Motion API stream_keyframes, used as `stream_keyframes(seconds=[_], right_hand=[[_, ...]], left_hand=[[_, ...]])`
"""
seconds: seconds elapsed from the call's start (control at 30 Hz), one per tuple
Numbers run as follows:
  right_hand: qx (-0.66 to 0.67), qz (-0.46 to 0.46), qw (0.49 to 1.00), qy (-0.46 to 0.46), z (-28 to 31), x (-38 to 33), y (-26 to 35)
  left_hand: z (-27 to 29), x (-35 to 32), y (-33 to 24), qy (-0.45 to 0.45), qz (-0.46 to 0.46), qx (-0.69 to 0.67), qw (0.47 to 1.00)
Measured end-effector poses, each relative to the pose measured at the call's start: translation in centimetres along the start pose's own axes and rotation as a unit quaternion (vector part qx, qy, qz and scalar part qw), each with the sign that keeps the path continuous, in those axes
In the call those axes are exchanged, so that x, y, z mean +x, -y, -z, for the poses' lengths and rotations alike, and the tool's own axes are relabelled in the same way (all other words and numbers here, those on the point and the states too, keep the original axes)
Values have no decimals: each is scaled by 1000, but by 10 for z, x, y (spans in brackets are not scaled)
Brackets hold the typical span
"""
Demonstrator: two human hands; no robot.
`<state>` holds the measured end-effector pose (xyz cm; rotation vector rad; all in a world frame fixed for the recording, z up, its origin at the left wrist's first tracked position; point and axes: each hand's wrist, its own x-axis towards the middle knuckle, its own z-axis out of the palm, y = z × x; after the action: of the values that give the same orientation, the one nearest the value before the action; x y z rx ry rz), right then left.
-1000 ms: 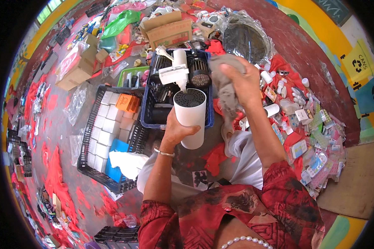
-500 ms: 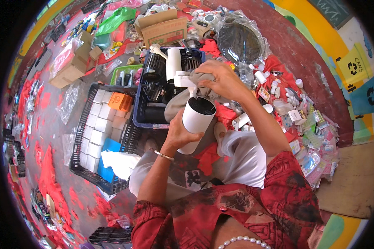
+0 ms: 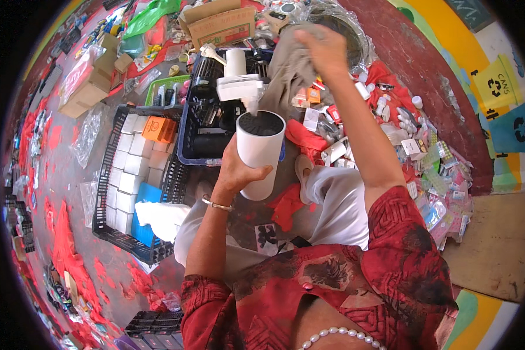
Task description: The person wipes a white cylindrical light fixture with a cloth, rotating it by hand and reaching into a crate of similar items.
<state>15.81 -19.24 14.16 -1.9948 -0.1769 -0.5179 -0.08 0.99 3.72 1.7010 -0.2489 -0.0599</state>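
Two hands work over the crates. Head view: left hand has fingers wrapped round a white cylinder, upright before the blue crate. Right hand, raised, has fingers pinched on a grey cloth hanging above the cylinder.

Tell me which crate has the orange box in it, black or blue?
The black crate, left of the blue crate. The orange box sits at its top right corner among rows of white boxes; the blue one holds dark parts.
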Motion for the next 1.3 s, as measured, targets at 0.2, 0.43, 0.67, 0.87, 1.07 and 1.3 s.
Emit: stream_keyframes(seconds=[0.2, 0.43, 0.67, 0.87, 1.07, 1.3], right_hand=[[581, -226, 780, 51, 76, -33, -18], [237, -135, 962, 15, 14, -98, 10], [382, -268, 875, 126, -17, -112, -35], [527, -304, 784, 122, -4, -106, -12], [119, 197, 957, 174, -61, -125, -6], [235, 39, 873, 426, -5, -141, -38]], left_hand=[[8, 2, 0, -56, -35, -44, 997], [-6, 12, 6, -99, -23, 9, 995], [16, 18, 24, -118, 63, -554, 821], [12, 24, 44, -93, 87, -587, 799], [-24, 27, 39, -197, 65, -466, 860], [-1, 30, 51, -269, 107, -466, 836]])
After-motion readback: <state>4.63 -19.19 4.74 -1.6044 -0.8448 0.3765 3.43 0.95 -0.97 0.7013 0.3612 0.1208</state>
